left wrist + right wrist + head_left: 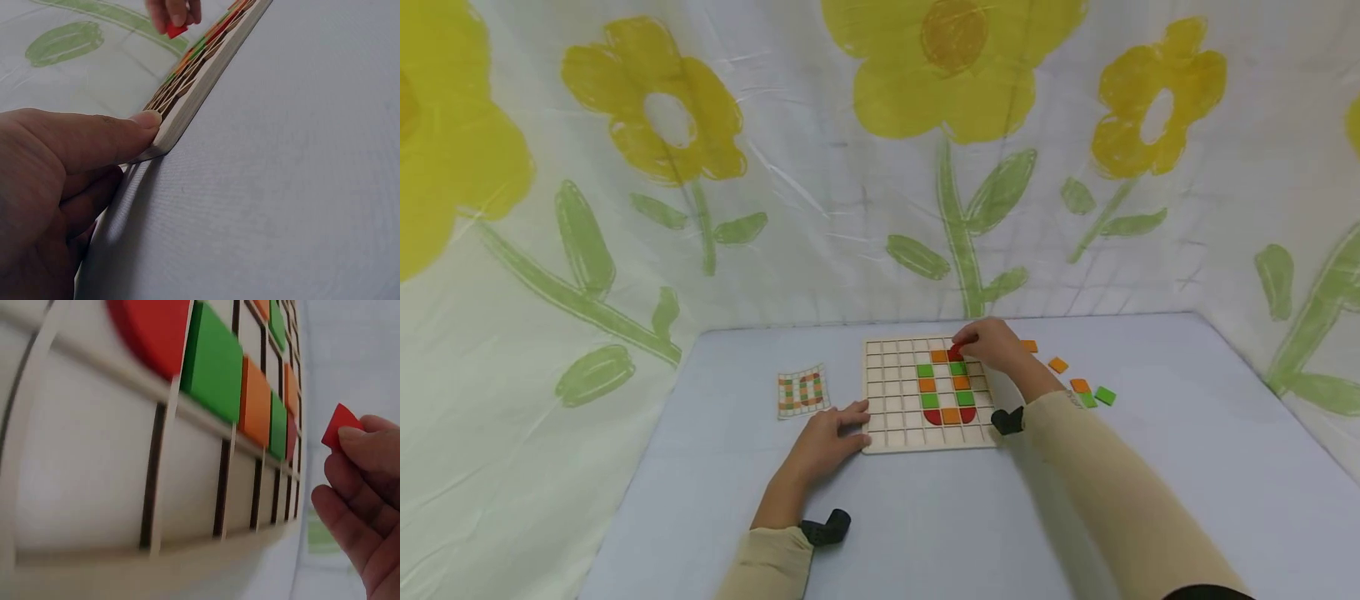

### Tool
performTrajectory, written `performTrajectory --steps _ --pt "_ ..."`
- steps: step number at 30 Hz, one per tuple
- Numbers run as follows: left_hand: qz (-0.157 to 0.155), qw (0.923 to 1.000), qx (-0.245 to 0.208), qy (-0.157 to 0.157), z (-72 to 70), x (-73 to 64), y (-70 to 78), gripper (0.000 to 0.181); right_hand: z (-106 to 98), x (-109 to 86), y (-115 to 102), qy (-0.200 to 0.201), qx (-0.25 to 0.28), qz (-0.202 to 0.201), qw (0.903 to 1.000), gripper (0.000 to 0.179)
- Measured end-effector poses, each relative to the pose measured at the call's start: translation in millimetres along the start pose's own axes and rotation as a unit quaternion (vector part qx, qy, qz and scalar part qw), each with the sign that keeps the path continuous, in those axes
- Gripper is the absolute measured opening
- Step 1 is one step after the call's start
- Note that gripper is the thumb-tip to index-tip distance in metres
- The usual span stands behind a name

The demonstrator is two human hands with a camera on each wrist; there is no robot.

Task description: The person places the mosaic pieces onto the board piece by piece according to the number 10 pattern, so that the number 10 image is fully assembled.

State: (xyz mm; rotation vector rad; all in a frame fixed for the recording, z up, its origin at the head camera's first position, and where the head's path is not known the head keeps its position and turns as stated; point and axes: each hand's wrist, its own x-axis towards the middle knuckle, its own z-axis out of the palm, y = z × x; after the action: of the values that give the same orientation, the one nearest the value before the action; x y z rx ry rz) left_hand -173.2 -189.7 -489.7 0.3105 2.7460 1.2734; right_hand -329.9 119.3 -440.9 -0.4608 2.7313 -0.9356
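Observation:
A wooden grid board [886, 393] lies on the table, with orange, green and red tiles set in several of its squares. Between thumb and fingers my right hand [996, 344] pinches a red tile [340, 422] above the board's far right part. In the right wrist view, another red tile [290, 435] sits in the grid beyond green [214, 362] and orange tiles [255, 403]. My left hand [827, 440] rests at the board's near left edge; its thumb [119, 134] lies on the corner in the left wrist view, its other fingers partly hidden.
Left of the board lies a small pattern card [802, 392] printed with a coloured grid. Loose orange tiles [1058, 365] and green tiles [1105, 395] lie to the right, some partly behind the right forearm. A flower-printed curtain [820, 250] hangs behind the table.

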Motion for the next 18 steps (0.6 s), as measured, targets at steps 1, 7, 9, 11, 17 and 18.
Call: performTrajectory --steps 1,7,9,11,17,18 --pt "0.001 1.0 -0.001 0.0 0.0 0.0 -0.2 0.038 3.1 2.7 -3.9 -0.004 -0.002 -0.006 1.0 0.024" --pt "0.002 1.0 -0.005 -0.005 0.8 -0.5 -2.1 0.038 19.4 16.4 -25.0 -0.024 -0.01 -0.033 0.9991 0.02" --pt "0.001 1.0 -0.005 -0.007 0.8 -0.7 -1.9 0.038 23.5 20.3 -30.9 -0.029 -0.025 -0.043 0.9983 0.018" --pt "-0.002 1.0 -0.004 -0.006 0.7 -0.7 -1.6 0.039 27.2 23.5 -35.2 -0.034 -0.049 -0.061 0.9964 0.018" --pt "-0.005 1.0 0.005 -0.006 -0.6 -0.9 0.0 0.04 36.6 31.2 -38.7 -0.048 -0.1 -0.075 0.991 0.019" --pt "-0.004 0.9999 0.008 -0.006 -0.9 -0.7 -0.1 0.04 38.0 32.3 -38.4 -0.05 -0.103 -0.073 0.9908 0.02"
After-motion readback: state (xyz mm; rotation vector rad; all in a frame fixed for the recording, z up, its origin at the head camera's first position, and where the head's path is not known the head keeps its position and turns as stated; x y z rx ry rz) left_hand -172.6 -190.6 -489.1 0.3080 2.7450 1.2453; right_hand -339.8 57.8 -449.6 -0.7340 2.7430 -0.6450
